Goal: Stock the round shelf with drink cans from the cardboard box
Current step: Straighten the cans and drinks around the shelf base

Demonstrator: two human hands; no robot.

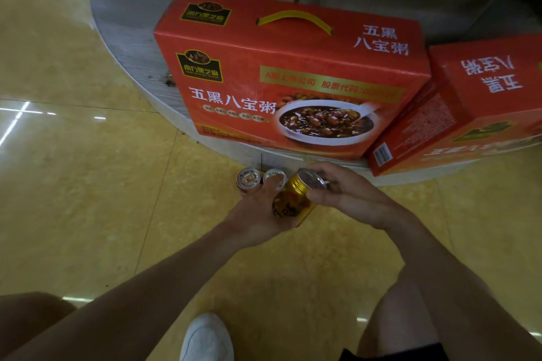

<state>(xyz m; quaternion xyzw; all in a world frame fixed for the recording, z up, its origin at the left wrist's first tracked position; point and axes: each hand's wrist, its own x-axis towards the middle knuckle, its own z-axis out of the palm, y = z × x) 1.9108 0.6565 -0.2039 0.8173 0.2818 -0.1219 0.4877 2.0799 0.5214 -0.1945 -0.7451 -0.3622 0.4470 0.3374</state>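
Gold can [296, 199]: it is in the air above the floor, just in front of the round shelf. It is tipped over, with its shiny top pointing up and away from the person. Both hands are on it.
Left hand [258, 211]: it holds the can's body from the side and from below. Its fingers curl under the can, and one finger points up along it.
Right hand [346, 193]: its thumb and fingers are bent round the top end of the can and pinch it.
Two cans on the floor [248, 179]: they stand upright, side by side, right next to the edge of the shelf. The left hand hides part of the one nearer to it.
Round shelf [126, 38]: gray and low, with a curved edge.
Big red box [293, 82]: it stands on the shelf, shut, with a yellow handle [294, 19] on top and a picture of a bowl on its front.
Second red box [484, 97]: it sits just to the right of the big one, touching it, and its words are upside down.
Floor [73, 184]: shiny yellow tiles.
White shoe [206, 337]: at the bottom, between the person's knees.
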